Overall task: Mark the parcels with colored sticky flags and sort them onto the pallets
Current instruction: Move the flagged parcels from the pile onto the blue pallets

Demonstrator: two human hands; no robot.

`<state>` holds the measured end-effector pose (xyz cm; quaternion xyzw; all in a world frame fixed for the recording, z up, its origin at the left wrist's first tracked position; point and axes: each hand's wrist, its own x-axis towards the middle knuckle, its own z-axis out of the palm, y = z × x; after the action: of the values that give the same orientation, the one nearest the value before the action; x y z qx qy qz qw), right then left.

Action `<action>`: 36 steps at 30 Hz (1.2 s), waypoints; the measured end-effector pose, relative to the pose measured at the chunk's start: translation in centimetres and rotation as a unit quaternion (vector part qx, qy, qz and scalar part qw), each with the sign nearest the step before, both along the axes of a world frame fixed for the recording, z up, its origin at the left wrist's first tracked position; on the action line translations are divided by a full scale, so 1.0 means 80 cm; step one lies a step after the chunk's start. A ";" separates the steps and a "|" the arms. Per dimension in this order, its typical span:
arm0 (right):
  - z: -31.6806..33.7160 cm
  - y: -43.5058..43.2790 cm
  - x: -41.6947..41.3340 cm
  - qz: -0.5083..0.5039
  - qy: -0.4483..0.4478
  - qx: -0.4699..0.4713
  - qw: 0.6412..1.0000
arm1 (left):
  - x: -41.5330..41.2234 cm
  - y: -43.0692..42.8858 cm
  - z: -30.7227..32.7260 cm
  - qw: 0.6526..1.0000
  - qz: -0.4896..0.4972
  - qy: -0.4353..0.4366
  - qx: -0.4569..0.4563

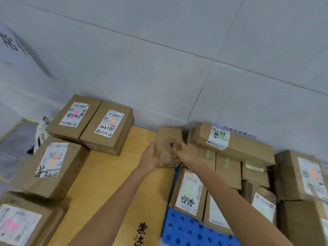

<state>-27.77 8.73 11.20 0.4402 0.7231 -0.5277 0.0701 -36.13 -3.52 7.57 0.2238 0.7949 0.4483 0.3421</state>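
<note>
Both hands, left hand (150,154) and right hand (188,153), grip a small cardboard parcel (168,139) from either side, above the yellow board (113,183).

Bare yellow board (106,183) lies open between left boxes (58,167); right stack (230,167) crowds wall.

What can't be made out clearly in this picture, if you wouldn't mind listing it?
All in the head view.
Small box: motion blur hides any flag or label.
Blue pallet: mostly covered by parcels, cut off by the bottom edge.
Bottom-left parcel: cut off by the left and bottom edges.
Label on the long box: print too small and blurred to read.
</note>
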 end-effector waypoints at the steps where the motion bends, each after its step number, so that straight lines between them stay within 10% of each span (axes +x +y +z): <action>1: -0.010 -0.001 -0.005 -0.019 -0.008 -0.024 1.000 | -0.003 0.004 -0.005 1.000 0.009 -0.020 0.002; 18: 0.044 -0.042 0.024 -0.095 0.283 0.095 0.950 | -0.001 -0.017 0.102 0.963 0.179 0.059 0.190; 36: 0.217 0.049 0.468 -0.271 0.435 0.189 0.838 | 0.441 0.107 0.247 0.928 0.059 0.023 0.366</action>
<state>9.66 12.66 28.58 0.3478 0.6168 -0.5161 -0.4820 -0.85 5.07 27.36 0.2964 0.5947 0.7225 0.1907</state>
